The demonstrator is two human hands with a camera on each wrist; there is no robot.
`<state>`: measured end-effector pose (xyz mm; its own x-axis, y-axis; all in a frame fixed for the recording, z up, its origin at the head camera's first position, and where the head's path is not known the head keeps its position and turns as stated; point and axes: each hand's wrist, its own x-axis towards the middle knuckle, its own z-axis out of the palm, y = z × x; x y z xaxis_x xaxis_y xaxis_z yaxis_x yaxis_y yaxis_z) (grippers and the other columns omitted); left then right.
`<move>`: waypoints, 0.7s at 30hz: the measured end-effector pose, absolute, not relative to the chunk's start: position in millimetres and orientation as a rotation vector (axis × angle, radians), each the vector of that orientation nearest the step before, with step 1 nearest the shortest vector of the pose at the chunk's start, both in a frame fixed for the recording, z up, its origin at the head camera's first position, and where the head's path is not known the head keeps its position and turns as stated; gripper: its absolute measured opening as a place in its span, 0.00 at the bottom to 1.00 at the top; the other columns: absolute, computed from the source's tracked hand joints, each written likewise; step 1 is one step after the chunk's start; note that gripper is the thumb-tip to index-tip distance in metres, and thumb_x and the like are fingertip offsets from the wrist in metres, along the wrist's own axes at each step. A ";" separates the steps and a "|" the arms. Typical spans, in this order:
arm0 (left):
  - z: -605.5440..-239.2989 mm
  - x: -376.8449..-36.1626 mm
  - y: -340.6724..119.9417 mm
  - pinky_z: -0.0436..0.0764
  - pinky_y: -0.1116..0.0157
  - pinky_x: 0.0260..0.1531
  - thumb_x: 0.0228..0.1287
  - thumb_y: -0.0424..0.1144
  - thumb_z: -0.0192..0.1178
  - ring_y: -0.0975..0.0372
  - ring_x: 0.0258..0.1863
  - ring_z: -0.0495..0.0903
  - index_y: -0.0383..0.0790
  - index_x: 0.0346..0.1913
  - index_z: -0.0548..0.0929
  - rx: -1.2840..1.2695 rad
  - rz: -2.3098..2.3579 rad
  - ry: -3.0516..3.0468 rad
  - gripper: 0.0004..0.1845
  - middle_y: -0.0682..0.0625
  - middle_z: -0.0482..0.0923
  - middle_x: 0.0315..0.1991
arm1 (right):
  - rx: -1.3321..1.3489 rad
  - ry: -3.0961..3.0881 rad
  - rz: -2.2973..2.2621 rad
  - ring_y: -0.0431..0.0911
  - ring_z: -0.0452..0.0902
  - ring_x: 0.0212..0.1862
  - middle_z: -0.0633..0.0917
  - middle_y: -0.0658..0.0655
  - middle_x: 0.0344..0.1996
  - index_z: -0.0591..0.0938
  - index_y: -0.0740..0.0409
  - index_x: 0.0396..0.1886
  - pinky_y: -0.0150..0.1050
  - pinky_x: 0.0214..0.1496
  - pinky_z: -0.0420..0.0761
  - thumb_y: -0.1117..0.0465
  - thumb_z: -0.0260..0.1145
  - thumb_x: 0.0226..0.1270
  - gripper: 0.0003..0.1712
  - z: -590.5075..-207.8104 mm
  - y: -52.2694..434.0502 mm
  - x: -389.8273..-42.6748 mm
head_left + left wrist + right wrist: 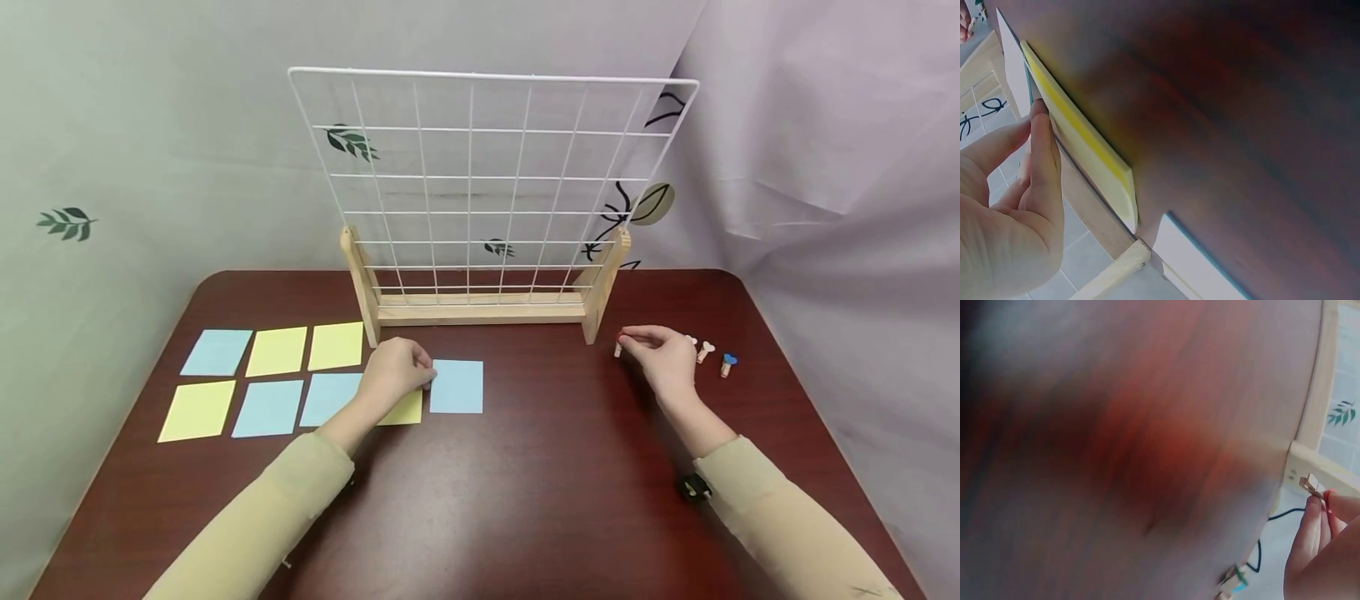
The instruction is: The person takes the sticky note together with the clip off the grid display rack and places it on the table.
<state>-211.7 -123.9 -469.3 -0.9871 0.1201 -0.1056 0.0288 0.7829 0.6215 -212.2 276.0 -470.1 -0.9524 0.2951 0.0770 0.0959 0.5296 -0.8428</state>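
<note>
My left hand [396,367] is at the left edge of a blue paper square [457,388], its thumb and fingertips meeting there. In the left wrist view the fingertips pinch that blue square's near edge, beside a yellow paper square [1085,140] with a bent-up end. The yellow one lies partly under the left hand in the head view. My right hand [663,357] pinches a small wooden clothespin [618,347] with a red top, held near the rack's right foot. In the right wrist view the clothespin [1311,484] points away from the fingertips.
A white wire grid [470,177] stands upright in a wooden base [480,315] at the table's back. Several blue and yellow squares [276,352] lie in two rows at left. Beyond the right hand lie clothespins with white [705,352] and blue [727,364] tops.
</note>
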 end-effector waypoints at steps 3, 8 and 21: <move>-468.4 -209.0 -125.1 0.76 0.70 0.26 0.63 0.33 0.72 0.63 0.23 0.84 0.34 0.33 0.91 0.117 0.992 2.838 0.04 0.48 0.88 0.23 | -0.321 -2.578 1.387 0.17 0.79 0.28 0.93 0.43 0.30 0.91 0.66 0.50 0.18 0.33 0.79 0.61 0.77 0.69 0.15 -469.5 283.0 -210.3; -468.2 -206.5 -126.0 0.76 0.70 0.26 0.63 0.34 0.72 0.63 0.23 0.85 0.35 0.32 0.92 0.109 0.991 2.832 0.05 0.49 0.89 0.23 | -0.336 -2.614 1.533 0.19 0.81 0.31 0.86 0.24 0.22 0.89 0.71 0.54 0.18 0.37 0.81 0.62 0.76 0.70 0.19 -469.7 294.0 -207.5; -467.2 -207.1 -123.2 0.78 0.68 0.28 0.61 0.36 0.75 0.63 0.25 0.84 0.38 0.31 0.93 0.132 0.906 2.837 0.04 0.52 0.89 0.24 | -0.270 -2.789 1.220 0.15 0.72 0.34 0.95 0.55 0.36 0.92 0.64 0.49 0.22 0.48 0.74 0.57 0.78 0.68 0.16 -471.6 315.8 -200.6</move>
<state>-207.1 -123.2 -467.2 -0.9833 0.1323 -0.1254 0.0351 0.8125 0.5819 -200.6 315.8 -471.6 -0.9807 0.1952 0.0074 0.1271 0.6665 -0.7346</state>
